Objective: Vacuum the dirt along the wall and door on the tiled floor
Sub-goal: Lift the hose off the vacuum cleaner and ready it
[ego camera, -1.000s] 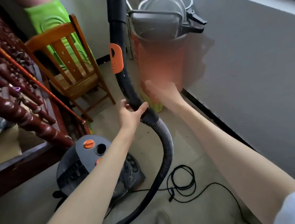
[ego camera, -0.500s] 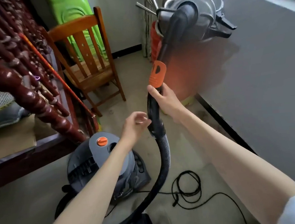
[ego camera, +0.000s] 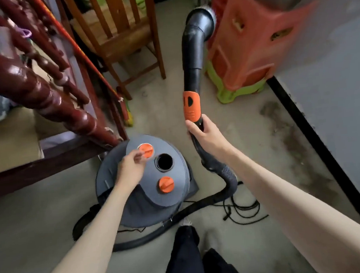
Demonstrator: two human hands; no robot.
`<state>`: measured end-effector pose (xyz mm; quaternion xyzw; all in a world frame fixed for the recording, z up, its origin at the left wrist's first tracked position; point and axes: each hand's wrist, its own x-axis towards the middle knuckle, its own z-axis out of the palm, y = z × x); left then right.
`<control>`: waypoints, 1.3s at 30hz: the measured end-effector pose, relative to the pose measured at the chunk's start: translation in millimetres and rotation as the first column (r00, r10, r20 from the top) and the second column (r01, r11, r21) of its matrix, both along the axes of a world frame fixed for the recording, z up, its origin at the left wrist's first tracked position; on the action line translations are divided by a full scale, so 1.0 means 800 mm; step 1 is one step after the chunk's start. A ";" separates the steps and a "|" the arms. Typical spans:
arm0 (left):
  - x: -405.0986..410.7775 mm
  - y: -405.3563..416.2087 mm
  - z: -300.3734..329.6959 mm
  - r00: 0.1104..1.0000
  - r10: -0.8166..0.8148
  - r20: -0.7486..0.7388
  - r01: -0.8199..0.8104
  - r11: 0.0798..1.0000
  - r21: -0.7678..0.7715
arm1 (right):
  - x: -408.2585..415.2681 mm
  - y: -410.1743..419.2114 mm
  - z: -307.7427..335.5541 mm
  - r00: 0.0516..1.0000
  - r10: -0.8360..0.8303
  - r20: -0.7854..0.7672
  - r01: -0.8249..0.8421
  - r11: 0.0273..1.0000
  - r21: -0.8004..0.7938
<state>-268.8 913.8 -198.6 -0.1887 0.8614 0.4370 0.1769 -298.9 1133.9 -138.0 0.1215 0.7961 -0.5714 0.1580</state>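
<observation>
A person stands over a grey canister vacuum (ego camera: pixel 141 183) on the tiled floor (ego camera: pixel 251 143), dark trouser legs (ego camera: pixel 185 255) showing below. The right hand (ego camera: pixel 207 137) is wrapped around the black wand (ego camera: pixel 193 70) just under its orange collar (ego camera: pixel 192 108), holding it raised so the round brush nozzle (ego camera: pixel 202 18) sits beside an orange plastic stool (ego camera: pixel 251 43). The left hand (ego camera: pixel 130 168) reaches over the vacuum's lid, fingers loosely bent at the upper orange knob (ego camera: pixel 146 150) — whether they pinch it cannot be told through the blur. A second orange knob (ego camera: pixel 166 184) and an open round port (ego camera: pixel 164 162) lie close by. The ribbed hose (ego camera: pixel 228 175) loops round the canister's near side, over a tangled black cord (ego camera: pixel 242 211). Dirt (ego camera: pixel 292 139) — a dark smear — runs along the black skirting (ego camera: pixel 319 146) of the grey wall (ego camera: pixel 339 78). A wooden chair (ego camera: pixel 122 32) and dark red railing (ego camera: pixel 28 80) stand to the left.
</observation>
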 end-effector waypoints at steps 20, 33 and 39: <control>0.070 0.018 -0.092 0.744 -0.628 -0.227 0.572 0.775 -0.269 | 0.026 -0.019 -0.117 0.975 -0.068 0.211 0.080 0.996 -0.050; 0.036 0.039 -0.069 0.777 -0.627 -0.057 0.618 0.776 -0.123 | 0.040 0.032 -0.084 0.982 -0.077 0.171 0.076 0.997 0.014; 0.004 0.138 -0.024 0.792 -0.607 -0.065 0.610 0.793 0.018 | 0.040 0.135 -0.050 0.988 -0.140 0.062 0.131 0.983 0.125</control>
